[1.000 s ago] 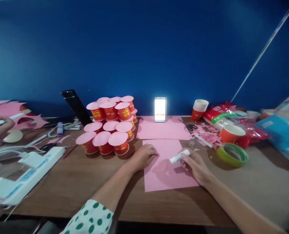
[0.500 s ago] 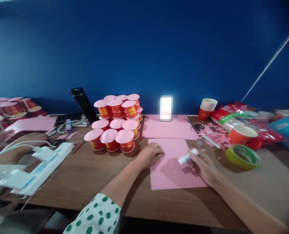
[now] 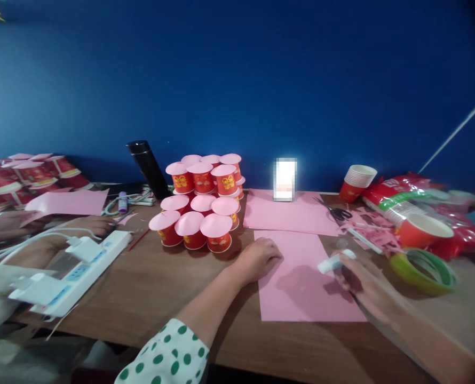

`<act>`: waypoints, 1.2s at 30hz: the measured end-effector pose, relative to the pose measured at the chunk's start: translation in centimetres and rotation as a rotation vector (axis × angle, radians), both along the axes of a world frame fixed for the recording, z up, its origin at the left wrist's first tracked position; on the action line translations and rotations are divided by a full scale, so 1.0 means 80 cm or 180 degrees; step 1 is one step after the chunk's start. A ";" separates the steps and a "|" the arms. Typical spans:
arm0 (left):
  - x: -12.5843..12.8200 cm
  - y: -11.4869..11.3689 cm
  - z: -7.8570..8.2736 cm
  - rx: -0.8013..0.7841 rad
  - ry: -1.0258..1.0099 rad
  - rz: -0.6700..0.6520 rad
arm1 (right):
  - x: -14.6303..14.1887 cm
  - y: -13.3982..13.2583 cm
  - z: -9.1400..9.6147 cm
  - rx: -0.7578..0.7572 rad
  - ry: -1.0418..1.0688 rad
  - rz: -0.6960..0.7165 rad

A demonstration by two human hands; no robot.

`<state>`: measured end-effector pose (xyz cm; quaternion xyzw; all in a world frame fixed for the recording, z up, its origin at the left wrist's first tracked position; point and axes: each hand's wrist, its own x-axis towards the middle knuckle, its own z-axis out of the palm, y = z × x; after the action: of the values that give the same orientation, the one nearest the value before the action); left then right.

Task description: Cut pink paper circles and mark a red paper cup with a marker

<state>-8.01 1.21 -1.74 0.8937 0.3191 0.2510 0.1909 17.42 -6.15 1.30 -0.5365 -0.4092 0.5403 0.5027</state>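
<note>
A sheet of pink paper (image 3: 289, 298) lies on the table in front of me. My left hand (image 3: 259, 258) rests on its left edge, fingers curled in and nothing visible in them. Held over the right part of the sheet is a white glue stick (image 3: 331, 262), tilted, with my right hand (image 3: 355, 277) closed around it. The glue stick seems to be above the paper, its shadow falling on the sheet. A small clear cap (image 3: 342, 244) lies just beyond it.
Stacked red paper cups (image 3: 219, 242) with pink discs stand left. Behind the sheet are more pink paper (image 3: 261, 210), a lit phone (image 3: 285, 181) and scissors (image 3: 335, 210). Green tape (image 3: 401, 269) and cups (image 3: 355, 189) sit right. A co-worker's hands (image 3: 77, 226) are near a power strip (image 3: 81, 274).
The view has swung slightly left, so things appear further right. My right hand has moved a little to the right with the glue stick. My left hand stays on the sheet's edge.
</note>
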 end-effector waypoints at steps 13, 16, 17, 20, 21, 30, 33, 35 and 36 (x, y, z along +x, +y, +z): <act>0.000 0.000 -0.005 -0.0028 -0.0054 0.0030 | -0.060 0.022 0.022 0.0144 0.0185 0.0637; 0.000 0.000 -0.001 0.0048 0.0067 0.0031 | -0.068 0.026 0.013 0.0227 0.0392 0.0684; 0.000 0.000 0.000 0.0058 0.0080 0.0020 | -0.069 0.028 0.008 0.0295 0.0406 0.0662; -0.001 0.000 0.004 -0.0027 0.0049 -0.0010 | -0.071 0.030 -0.006 0.0520 0.0244 0.0546; -0.002 0.000 0.004 -0.0057 0.0028 -0.0042 | -0.071 0.030 -0.010 0.0584 0.0144 0.0525; -0.004 0.006 0.005 -0.0258 -0.0032 -0.0204 | -0.065 0.022 -0.009 0.0882 -0.0954 0.0670; -0.003 0.007 0.004 -0.0293 -0.0011 -0.0196 | -0.064 0.020 -0.009 0.0971 -0.1263 0.0764; -0.004 0.007 0.003 -0.0295 0.0002 -0.0191 | -0.065 0.020 -0.009 0.1056 -0.1491 0.0887; -0.005 0.008 0.002 -0.0293 0.0013 -0.0196 | -0.065 0.019 -0.008 0.1115 -0.1628 0.0972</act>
<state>-8.37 1.82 -1.59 0.8939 0.3031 0.2283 0.2388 12.18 -4.62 0.63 -0.4927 -0.6841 0.3790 0.3817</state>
